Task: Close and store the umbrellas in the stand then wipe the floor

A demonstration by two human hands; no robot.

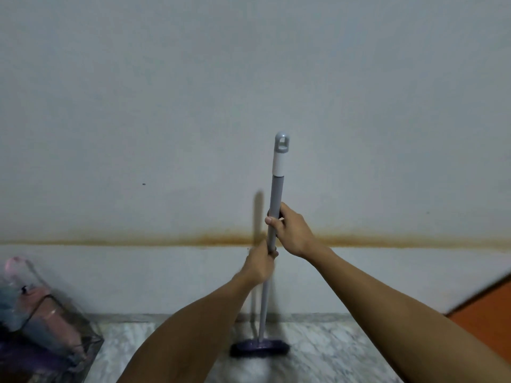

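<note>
Mop hold: both hands clench the mop handle [273, 205], right hand [290, 230] above left hand [260, 265], a split hold likely chosen for push and steering.
Mop stance: handle near upright, close to the wall [249, 92]; mop head [260, 347] flat on the marble floor [318, 355].
Mop look: grey pole, white collar, hang-loop cap, dark purple head.
Umbrellas [52, 319]: folded, pink and blue, inside the wire stand [91, 341], left of the mop head.
Stage: storing looks done; wiping under way.
</note>
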